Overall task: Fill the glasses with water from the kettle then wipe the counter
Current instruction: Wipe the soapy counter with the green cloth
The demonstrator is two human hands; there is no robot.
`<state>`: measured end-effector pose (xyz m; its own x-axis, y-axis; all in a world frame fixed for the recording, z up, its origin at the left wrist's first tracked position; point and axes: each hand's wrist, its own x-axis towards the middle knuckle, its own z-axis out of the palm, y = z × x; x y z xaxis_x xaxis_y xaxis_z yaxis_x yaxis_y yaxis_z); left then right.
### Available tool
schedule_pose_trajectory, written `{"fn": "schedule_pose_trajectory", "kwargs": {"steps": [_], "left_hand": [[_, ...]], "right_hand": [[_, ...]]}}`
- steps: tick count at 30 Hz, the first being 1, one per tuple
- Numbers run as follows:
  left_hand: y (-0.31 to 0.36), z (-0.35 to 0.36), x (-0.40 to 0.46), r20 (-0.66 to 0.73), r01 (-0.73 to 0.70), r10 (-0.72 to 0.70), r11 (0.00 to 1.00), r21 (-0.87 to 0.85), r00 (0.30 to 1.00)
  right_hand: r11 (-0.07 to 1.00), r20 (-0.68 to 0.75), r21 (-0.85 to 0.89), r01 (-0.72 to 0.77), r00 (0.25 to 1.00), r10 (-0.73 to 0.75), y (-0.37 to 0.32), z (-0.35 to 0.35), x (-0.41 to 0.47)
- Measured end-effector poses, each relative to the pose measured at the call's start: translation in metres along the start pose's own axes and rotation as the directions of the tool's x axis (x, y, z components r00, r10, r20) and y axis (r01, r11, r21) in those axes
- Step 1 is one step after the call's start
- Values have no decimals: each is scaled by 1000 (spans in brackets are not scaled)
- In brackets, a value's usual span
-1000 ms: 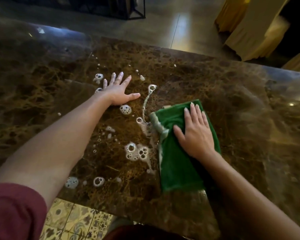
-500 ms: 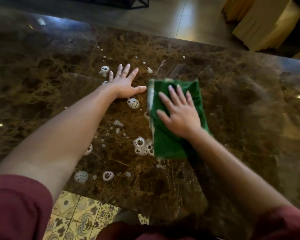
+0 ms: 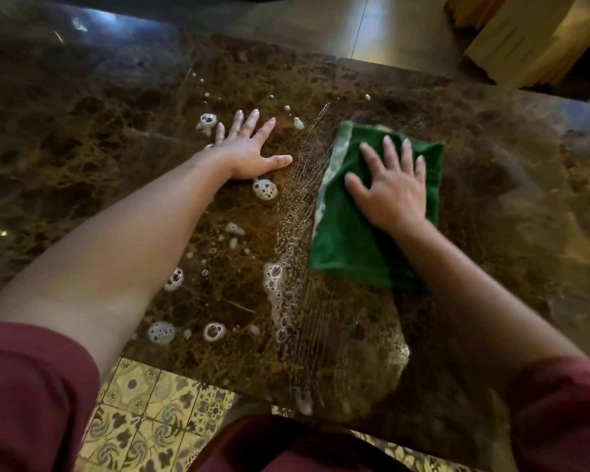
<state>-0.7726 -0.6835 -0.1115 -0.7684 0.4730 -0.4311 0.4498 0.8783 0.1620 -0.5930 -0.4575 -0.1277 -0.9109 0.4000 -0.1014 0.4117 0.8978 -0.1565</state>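
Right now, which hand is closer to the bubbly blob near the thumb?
Left. The left hand lies flat just above the blob, its thumb almost touching; the right hand is away on the green cloth.

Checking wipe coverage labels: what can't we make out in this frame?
- Counter under the green cloth, head view: hidden by cloth and right hand.
- Suds beneath the left hand and forearm: covered.
- Glasses and kettle: outside the frame.
- Counter's left and right ends: cut off by the edges.
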Motion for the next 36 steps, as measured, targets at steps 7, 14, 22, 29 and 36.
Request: {"fn": "schedule_pose_trajectory", "kwargs": {"steps": [7, 14, 22, 29, 36], "left_hand": [[3, -2, -2, 9, 1, -1, 1000, 23, 1000], [3, -2, -3, 0, 2, -2, 1000, 25, 1000], [-4, 4, 2, 12, -9, 9, 1000, -8, 1000], [2, 0, -2, -9, -32, 32, 999, -13, 999], [2, -4, -4, 5, -49, 49, 999, -8, 999]], "right_hand": [[994, -1, 37, 98, 995, -98, -29, -1, -8], [953, 32, 37, 299, 953, -300, -51, 25, -183], [998, -5, 16, -57, 998, 57, 4, 6, -59], [976, 9, 17, -218, 976, 218, -11, -11, 44], [993, 4, 37, -114, 994, 113, -96, 13, -69]]}}
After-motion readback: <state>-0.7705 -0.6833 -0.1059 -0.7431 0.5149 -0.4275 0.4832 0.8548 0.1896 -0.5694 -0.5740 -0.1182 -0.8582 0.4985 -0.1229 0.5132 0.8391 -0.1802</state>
